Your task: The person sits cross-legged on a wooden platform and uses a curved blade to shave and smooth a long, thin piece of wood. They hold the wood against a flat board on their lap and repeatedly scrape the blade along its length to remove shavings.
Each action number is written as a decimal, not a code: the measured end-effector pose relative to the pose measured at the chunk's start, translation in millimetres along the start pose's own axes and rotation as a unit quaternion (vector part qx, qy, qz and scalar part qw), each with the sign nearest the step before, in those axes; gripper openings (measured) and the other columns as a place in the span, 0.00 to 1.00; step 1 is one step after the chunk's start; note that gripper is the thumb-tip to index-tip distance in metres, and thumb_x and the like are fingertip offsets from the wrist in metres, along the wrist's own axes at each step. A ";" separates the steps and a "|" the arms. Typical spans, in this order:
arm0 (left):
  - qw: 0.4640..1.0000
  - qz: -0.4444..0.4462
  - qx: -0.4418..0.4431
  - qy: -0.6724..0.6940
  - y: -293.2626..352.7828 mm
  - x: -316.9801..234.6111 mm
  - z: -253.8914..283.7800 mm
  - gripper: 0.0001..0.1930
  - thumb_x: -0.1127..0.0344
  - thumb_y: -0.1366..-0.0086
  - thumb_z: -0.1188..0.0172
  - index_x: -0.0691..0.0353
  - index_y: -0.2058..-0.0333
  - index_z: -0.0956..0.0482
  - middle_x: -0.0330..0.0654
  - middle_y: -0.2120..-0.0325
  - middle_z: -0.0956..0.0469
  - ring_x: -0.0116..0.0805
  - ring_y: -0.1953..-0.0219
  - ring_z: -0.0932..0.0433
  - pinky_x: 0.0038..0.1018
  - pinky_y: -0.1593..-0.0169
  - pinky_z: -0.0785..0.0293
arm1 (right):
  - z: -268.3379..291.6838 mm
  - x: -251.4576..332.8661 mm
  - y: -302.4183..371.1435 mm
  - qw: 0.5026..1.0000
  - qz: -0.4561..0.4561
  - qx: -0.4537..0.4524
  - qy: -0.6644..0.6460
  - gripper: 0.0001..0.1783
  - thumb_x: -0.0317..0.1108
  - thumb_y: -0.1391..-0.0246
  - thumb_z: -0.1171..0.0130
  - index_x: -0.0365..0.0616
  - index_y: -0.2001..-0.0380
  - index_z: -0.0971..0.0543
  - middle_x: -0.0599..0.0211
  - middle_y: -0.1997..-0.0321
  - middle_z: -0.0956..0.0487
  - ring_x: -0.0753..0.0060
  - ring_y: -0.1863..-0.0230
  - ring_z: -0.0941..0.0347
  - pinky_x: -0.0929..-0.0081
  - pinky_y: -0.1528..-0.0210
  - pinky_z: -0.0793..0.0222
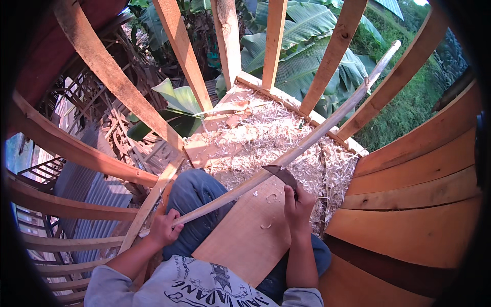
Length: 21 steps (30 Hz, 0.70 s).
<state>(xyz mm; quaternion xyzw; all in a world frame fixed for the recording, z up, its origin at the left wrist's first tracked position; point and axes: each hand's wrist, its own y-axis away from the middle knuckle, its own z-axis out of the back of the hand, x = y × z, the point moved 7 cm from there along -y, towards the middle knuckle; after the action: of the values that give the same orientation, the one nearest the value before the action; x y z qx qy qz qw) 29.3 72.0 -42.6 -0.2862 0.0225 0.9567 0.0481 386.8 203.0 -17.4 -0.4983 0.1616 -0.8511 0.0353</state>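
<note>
Wooden plank floor (245, 235) lay strewn with shavings (276, 130). Left hand's (164, 227) fingers curled round near end of pole (307, 143), slanting over left thigh (194, 188); right hand (299, 204) fisted round curved knife (284, 176), blade at pole's middle. Pole looked largely bared; remaining trimming hard to tell.

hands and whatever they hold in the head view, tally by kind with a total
Bare hands, left hand and right hand: 2
Long, pale, slender wooden pole, in the left hand: 1
Curved, dark metal blade with a handle, in the right hand: 1
Total: 4
</note>
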 end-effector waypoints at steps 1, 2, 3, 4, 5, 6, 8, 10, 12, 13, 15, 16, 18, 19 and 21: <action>1.000 -0.005 -0.001 -0.005 -1.4 -0.7 0.1 0.21 0.46 0.38 0.48 0.61 0.67 0.31 0.50 0.81 0.26 0.53 0.76 0.22 0.40 0.72 0.28 | -2.9 -0.1 3.4 1.000 0.004 0.001 -0.007 0.18 0.40 0.48 0.37 0.38 0.82 0.27 0.56 0.87 0.31 0.56 0.86 0.34 0.65 0.82 0.42; 1.000 -0.006 0.000 0.003 -2.0 -1.2 -2.0 0.21 0.46 0.38 0.48 0.61 0.67 0.31 0.50 0.82 0.26 0.53 0.76 0.22 0.40 0.72 0.28 | -9.7 7.1 11.3 0.997 0.068 0.031 0.026 0.18 0.40 0.48 0.37 0.40 0.83 0.27 0.57 0.87 0.32 0.55 0.85 0.33 0.64 0.82 0.42; 1.000 -0.005 0.002 0.006 -0.8 -0.1 -2.1 0.20 0.46 0.37 0.48 0.61 0.67 0.31 0.50 0.82 0.26 0.53 0.77 0.22 0.40 0.72 0.28 | -19.2 22.8 16.7 0.987 0.134 0.062 0.055 0.18 0.40 0.47 0.38 0.39 0.82 0.28 0.58 0.87 0.35 0.58 0.86 0.36 0.67 0.81 0.43; 1.000 -0.004 0.004 0.010 -0.7 0.7 -1.6 0.20 0.46 0.37 0.48 0.61 0.67 0.31 0.50 0.82 0.26 0.53 0.77 0.22 0.40 0.72 0.28 | -21.5 27.9 16.9 0.990 0.126 0.045 0.055 0.18 0.40 0.47 0.38 0.39 0.82 0.27 0.58 0.88 0.34 0.60 0.87 0.37 0.68 0.81 0.44; 1.000 -0.009 0.002 0.008 -1.9 -0.1 -1.3 0.20 0.46 0.37 0.49 0.60 0.67 0.31 0.50 0.82 0.26 0.53 0.77 0.23 0.40 0.73 0.28 | -22.3 30.5 15.0 0.991 0.117 0.028 0.054 0.18 0.40 0.46 0.39 0.39 0.81 0.27 0.59 0.88 0.34 0.62 0.87 0.37 0.68 0.82 0.44; 1.000 -0.013 0.002 0.005 -2.1 -3.6 -0.2 0.20 0.46 0.37 0.49 0.60 0.67 0.31 0.50 0.82 0.26 0.54 0.77 0.23 0.41 0.73 0.28 | -15.1 9.4 8.8 0.999 0.035 -0.005 0.026 0.18 0.41 0.45 0.40 0.38 0.81 0.26 0.59 0.89 0.34 0.64 0.88 0.38 0.69 0.82 0.45; 1.000 -0.008 0.004 -0.010 0.1 -4.8 3.0 0.20 0.47 0.37 0.49 0.60 0.67 0.31 0.50 0.82 0.26 0.53 0.77 0.23 0.41 0.73 0.29 | 0.4 -15.2 -5.7 0.998 -0.031 -0.034 0.046 0.19 0.41 0.43 0.42 0.37 0.80 0.26 0.59 0.90 0.34 0.70 0.88 0.41 0.70 0.83 0.47; 1.000 -0.008 0.007 -0.025 -2.7 -6.5 1.4 0.20 0.47 0.36 0.49 0.61 0.67 0.31 0.49 0.82 0.26 0.53 0.78 0.23 0.41 0.74 0.29 | -3.8 -13.8 0.7 0.999 -0.047 -0.020 -0.016 0.19 0.41 0.44 0.41 0.38 0.81 0.26 0.59 0.90 0.34 0.69 0.89 0.40 0.70 0.83 0.46; 0.999 -0.025 -0.002 -0.019 -2.3 -6.0 1.2 0.19 0.47 0.36 0.49 0.61 0.67 0.31 0.49 0.82 0.26 0.53 0.78 0.23 0.42 0.74 0.29 | -8.3 8.1 8.9 0.999 0.022 -0.014 -0.018 0.20 0.40 0.45 0.39 0.38 0.83 0.28 0.59 0.89 0.34 0.65 0.88 0.39 0.69 0.83 0.46; 0.999 -0.034 -0.006 -0.017 -2.4 -6.4 1.2 0.19 0.47 0.36 0.49 0.61 0.67 0.31 0.49 0.82 0.26 0.53 0.78 0.23 0.42 0.74 0.30 | -17.9 19.0 14.2 0.996 0.088 0.027 0.014 0.21 0.40 0.46 0.38 0.39 0.85 0.30 0.59 0.89 0.34 0.63 0.88 0.38 0.68 0.83 0.46; 0.999 -0.035 -0.008 -0.021 -1.6 -8.1 0.5 0.19 0.48 0.36 0.50 0.61 0.67 0.31 0.49 0.82 0.26 0.53 0.78 0.23 0.42 0.74 0.30 | -30.2 44.4 17.6 0.972 0.209 0.090 0.060 0.21 0.40 0.46 0.38 0.38 0.85 0.30 0.61 0.90 0.35 0.67 0.88 0.40 0.70 0.83 0.47; 0.999 -0.035 -0.008 -0.025 -0.7 -8.7 1.2 0.19 0.48 0.36 0.50 0.61 0.67 0.31 0.49 0.82 0.26 0.53 0.78 0.23 0.42 0.74 0.30 | -23.5 31.4 9.7 0.992 0.117 0.053 0.019 0.21 0.41 0.47 0.37 0.39 0.85 0.30 0.60 0.89 0.34 0.65 0.88 0.38 0.68 0.83 0.45; 0.999 -0.028 -0.006 -0.031 0.0 -10.3 2.6 0.19 0.48 0.36 0.50 0.61 0.66 0.31 0.49 0.83 0.26 0.54 0.78 0.23 0.42 0.74 0.30 | -4.8 -5.6 -2.7 0.996 -0.070 -0.019 -0.060 0.21 0.42 0.48 0.36 0.39 0.85 0.28 0.58 0.89 0.32 0.59 0.88 0.36 0.66 0.83 0.43; 0.999 -0.025 -0.006 -0.031 -0.3 -11.0 1.4 0.19 0.48 0.36 0.50 0.61 0.66 0.31 0.49 0.83 0.26 0.54 0.78 0.23 0.42 0.74 0.30 | 5.8 -10.3 -11.2 0.999 -0.031 -0.018 0.026 0.21 0.42 0.48 0.36 0.39 0.85 0.29 0.58 0.90 0.33 0.61 0.88 0.37 0.67 0.83 0.43; 0.999 -0.027 -0.009 -0.030 -0.5 -10.6 1.1 0.19 0.48 0.36 0.50 0.61 0.66 0.32 0.49 0.83 0.26 0.54 0.78 0.23 0.42 0.73 0.30 | 0.3 -13.9 -10.0 0.999 -0.051 0.004 -0.010 0.21 0.43 0.49 0.36 0.40 0.85 0.29 0.59 0.90 0.32 0.60 0.88 0.36 0.66 0.83 0.43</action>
<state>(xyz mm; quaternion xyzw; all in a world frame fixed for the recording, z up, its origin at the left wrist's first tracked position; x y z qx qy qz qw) 37.6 71.8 -35.9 -0.2583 0.0045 0.9634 0.0715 395.0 215.5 -25.8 -0.5139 0.1319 -0.8476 -0.0050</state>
